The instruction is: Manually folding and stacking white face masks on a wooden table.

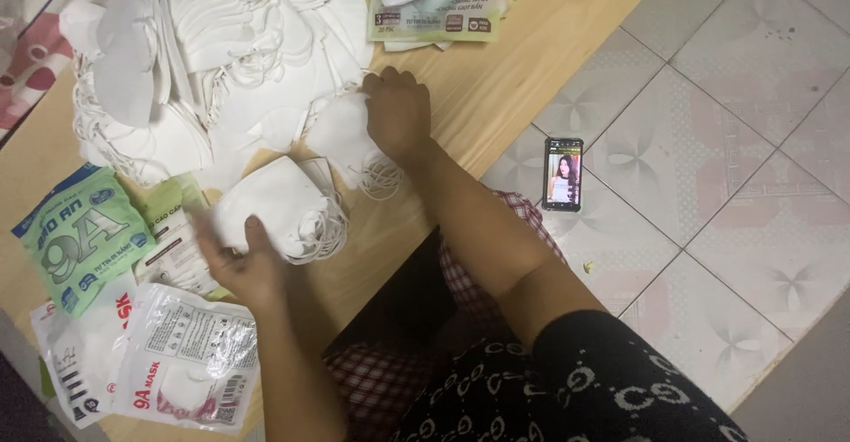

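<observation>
Head view, looking down on a low wooden table [496, 79] set on a tiled floor [744, 114].

Left hand [237, 260]: closed around a small stack of folded white face masks [270, 207], thumb on top, fingers underneath and partly blurred. Stack held just above the table, near its front edge, ear loops hanging loose at the stack's right side.

Right hand [396, 110]: palm down, fingers curled onto a single white mask [341, 132] at the edge of the big pile. Fingertips hidden under the knuckles; whether pinched shut on the mask or only pressing it, cannot tell.

Big loose pile of white masks [212, 52] covering the far left part of the table, loops tangled throughout.

Green printed packet [84, 238] lying flat left of the held stack. Clear plastic packets with red print [186, 353] below it, at the table corner. More printed packets [438, 3] at the far edge, beyond the right hand.

Phone [562, 174] on the floor, well apart from the table, screen lit.

Lap with checked cloth [460, 283] below the table edge, between the forearms.
</observation>
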